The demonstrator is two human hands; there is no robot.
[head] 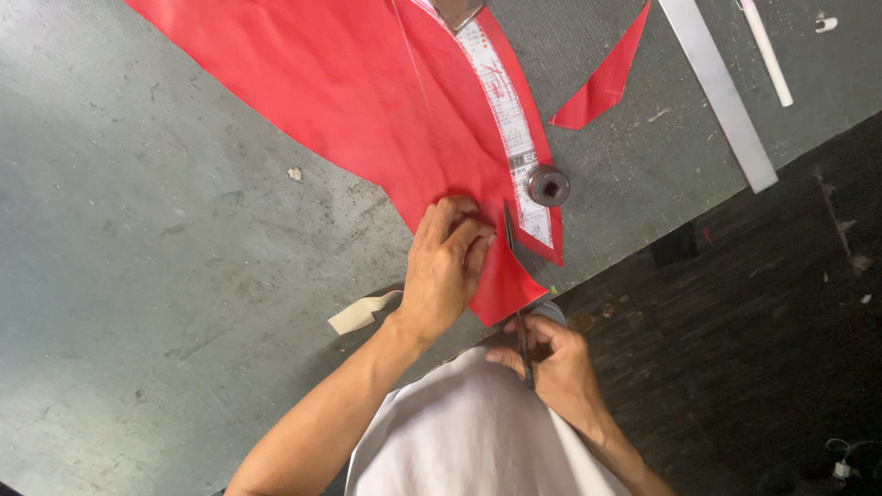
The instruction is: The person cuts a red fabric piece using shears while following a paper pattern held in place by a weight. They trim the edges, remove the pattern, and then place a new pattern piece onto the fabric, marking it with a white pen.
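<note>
The left hand (447, 266) presses flat on the red fabric (367, 101) at the table (138, 276) edge; the right hand (551, 363) grips scissors (516, 276), blades pointing away along the white pattern strip (510, 129), just right of the left fingers, under 1 round weight (548, 186).

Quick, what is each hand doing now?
Left hand: fingers bent, pressing on the red fabric.
Right hand: closed on the scissors.

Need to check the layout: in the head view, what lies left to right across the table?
Beige scrap → left hand → round weight → red strip → metal ruler → white pen
</note>
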